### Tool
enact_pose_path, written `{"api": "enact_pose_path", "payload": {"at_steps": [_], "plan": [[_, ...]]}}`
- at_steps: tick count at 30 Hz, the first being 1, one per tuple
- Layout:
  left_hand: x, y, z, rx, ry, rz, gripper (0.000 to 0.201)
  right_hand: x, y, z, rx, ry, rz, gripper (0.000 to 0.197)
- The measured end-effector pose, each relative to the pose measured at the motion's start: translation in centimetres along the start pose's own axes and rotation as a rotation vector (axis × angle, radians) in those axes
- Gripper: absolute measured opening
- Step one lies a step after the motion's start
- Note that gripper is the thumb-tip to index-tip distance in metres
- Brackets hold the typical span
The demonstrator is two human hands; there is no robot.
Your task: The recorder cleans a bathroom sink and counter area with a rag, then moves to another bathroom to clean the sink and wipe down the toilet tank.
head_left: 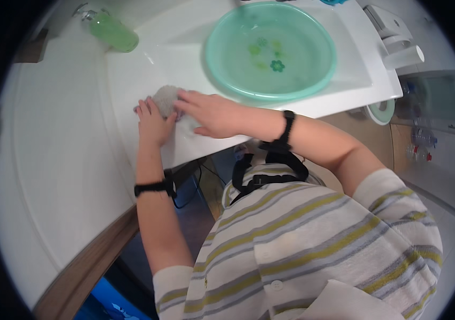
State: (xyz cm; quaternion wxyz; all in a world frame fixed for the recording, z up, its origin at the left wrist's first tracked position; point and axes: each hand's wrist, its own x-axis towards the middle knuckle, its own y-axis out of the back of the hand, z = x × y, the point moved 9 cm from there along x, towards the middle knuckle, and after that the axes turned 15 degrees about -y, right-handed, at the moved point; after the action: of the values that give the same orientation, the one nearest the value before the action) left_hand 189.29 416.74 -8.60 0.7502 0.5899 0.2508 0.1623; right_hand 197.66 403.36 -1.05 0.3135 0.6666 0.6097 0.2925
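Observation:
A small grey, fuzzy cloth-like piece (164, 100) with purplish edges lies on the white counter of the washbasin, left of the basin bowl. My left hand (154, 125) rests at its near left edge, fingers spread and thumb apart. From the right, my right hand (214, 113) reaches over it with fingers stretched out; the fingertips touch or hover just over its right edge, and I cannot tell which. Both hands look open, not closed round the piece. A black band sits on each wrist.
A mint-green plastic basin (227, 85) with flower prints stands in the white sink, right of my hands. At the far left is a pump bottle of green liquid (114, 33). A white cylinder (404, 57) juts out at right. A wooden edge (94, 256) runs along the lower left.

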Motion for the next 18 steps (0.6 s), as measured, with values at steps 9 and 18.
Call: {"api": "enact_pose_path", "payload": {"at_steps": [9, 18], "plan": [[-12.3, -1.0, 4.0, -0.13, -0.236, 0.181, 0.068, -1.5, -9.7, -5.0, -0.167, 0.182, -0.121, 0.072], [-10.9, -0.9, 13.0, -0.022, -0.309, 0.274, 0.057, -7.5, -4.5, 0.0, -0.066, 0.174, 0.254, 0.044]]}}
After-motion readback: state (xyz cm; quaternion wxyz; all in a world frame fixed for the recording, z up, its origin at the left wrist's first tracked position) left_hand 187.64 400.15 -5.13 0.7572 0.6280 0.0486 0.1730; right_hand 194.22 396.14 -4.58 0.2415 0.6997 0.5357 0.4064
